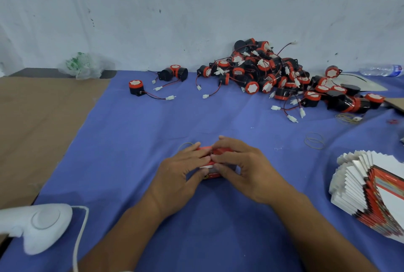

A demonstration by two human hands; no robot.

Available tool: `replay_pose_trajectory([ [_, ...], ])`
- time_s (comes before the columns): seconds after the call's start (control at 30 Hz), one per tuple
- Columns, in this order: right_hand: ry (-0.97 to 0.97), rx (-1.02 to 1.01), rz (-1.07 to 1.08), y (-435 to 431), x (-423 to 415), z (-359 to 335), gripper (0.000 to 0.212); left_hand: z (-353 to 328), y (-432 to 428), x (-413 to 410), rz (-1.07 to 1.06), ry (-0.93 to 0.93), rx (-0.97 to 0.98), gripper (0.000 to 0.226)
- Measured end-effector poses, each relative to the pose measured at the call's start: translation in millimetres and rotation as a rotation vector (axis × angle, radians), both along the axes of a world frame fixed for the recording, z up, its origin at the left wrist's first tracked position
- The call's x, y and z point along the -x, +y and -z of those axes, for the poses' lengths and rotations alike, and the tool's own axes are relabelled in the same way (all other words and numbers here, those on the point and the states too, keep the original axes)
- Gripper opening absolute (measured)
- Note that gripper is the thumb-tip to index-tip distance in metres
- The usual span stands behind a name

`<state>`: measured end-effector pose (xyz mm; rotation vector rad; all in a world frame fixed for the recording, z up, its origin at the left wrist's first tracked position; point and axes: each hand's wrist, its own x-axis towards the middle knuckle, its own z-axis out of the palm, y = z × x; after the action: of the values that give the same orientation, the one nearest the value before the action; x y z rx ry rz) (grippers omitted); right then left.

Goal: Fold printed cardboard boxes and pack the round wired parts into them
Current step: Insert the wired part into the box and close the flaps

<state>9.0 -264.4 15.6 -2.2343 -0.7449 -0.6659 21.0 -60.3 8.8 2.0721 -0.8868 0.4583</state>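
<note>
A small red printed cardboard box [211, 173] sits on the blue cloth [196, 116] at the centre, mostly hidden by both hands. My left hand [182, 173] grips its left side, thumb on the front face and fingers across the top. My right hand [242, 169] grips its right side, with its fingertips meeting the left hand's on top of the box. A big pile of round black-and-red wired parts [269, 75] lies at the back against the wall. A fanned stack of flat printed box blanks [369, 188] lies at the right edge.
One loose part [135, 87] and a joined pair [173, 73] lie at the back left. Rubber bands [314, 140] lie right of centre. A white corded device [37, 225] sits at the lower left. Brown cardboard [37, 118] covers the left. A crumpled plastic bag [85, 65] and a bottle [381, 70] are by the wall.
</note>
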Motion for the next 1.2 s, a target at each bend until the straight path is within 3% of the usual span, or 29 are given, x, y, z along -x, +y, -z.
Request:
replay_pose_trajectory([
  [0.1,0.057,-0.076,0.013,2.5,0.4,1.4,0.012,0.7,1.3,-1.1,-0.003,-0.032,-0.016,0.028],
  [0.33,0.406,-0.288,0.056,8.5,5.1,3.6,0.005,6.9,-6.5,0.0,-0.016,-0.200,-0.188,0.031],
  [0.43,0.531,-0.353,0.009,8.0,4.5,2.2,0.016,7.4,-6.2,-2.0,-0.004,-0.145,-0.149,0.026],
  [0.53,0.571,-0.250,-0.039,-4.2,4.3,-1.1,0.026,8.7,-4.2,-2.6,0.038,0.002,-0.155,0.032],
  [0.6,0.620,-0.171,-0.090,-12.5,5.7,-4.9,0.043,7.5,-2.6,-3.1,0.052,0.113,-0.062,0.038],
  [0.7,0.561,-0.092,-0.009,-11.5,6.2,-1.7,0.064,0.6,0.7,-3.4,0.025,0.307,0.148,0.028],
  [0.8,0.463,-0.154,0.049,-4.3,6.8,-0.9,0.056,-3.7,4.8,-2.3,0.032,0.412,0.207,0.035],
  [0.87,0.437,-0.150,0.044,-5.8,7.4,-3.5,0.049,-2.9,6.7,-2.3,0.067,0.395,0.132,0.049],
  [1.2,0.464,-0.101,0.036,-4.6,13.6,-17.9,0.038,3.7,6.6,-4.6,0.109,0.386,0.173,0.040],
])
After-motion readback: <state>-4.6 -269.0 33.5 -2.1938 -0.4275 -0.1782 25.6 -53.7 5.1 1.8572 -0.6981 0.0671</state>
